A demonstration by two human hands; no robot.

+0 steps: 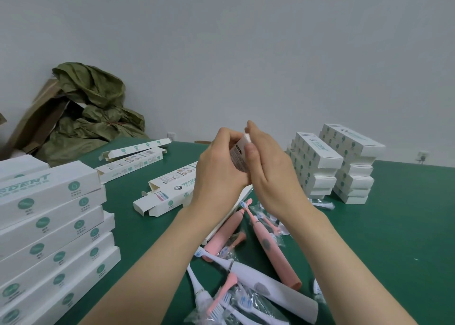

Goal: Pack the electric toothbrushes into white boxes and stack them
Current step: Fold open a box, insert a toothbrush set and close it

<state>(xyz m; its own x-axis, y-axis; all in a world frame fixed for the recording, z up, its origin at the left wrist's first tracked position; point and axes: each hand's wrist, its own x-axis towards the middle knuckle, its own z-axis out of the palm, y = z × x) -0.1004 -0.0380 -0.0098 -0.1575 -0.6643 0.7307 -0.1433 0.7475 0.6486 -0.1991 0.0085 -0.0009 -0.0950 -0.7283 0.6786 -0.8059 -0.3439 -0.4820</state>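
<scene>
Green matting (pixel 406 226) covers your table. Nearest you, bagged brush heads (pixel 236 302) lie against a white toothbrush (pixel 270 285). Just beyond it, a pink toothbrush (pixel 277 253) lies flat with its head pointing away from you, and a second pink one (pixel 226 236) lies just left of it. At your left, a stack of closed white boxes (pixel 49 226) stands at the table edge. Above the toothbrushes, your hands hold one small box (pixel 240 152) off the table, tilted. Your left hand (pixel 219 167) is curled round its left side. Your right hand (pixel 273 174) pinches its upper end between thumb and forefinger, the other fingers nearly straight. Whether a toothbrush is inside cannot be told. Behind your left hand, several open boxes (pixel 162 196) lie flat with end flaps out. At far right stand two more box stacks (pixel 317 167). A crumpled green sack (pixel 93 108) sits against the wall (pixel 221 53).
</scene>
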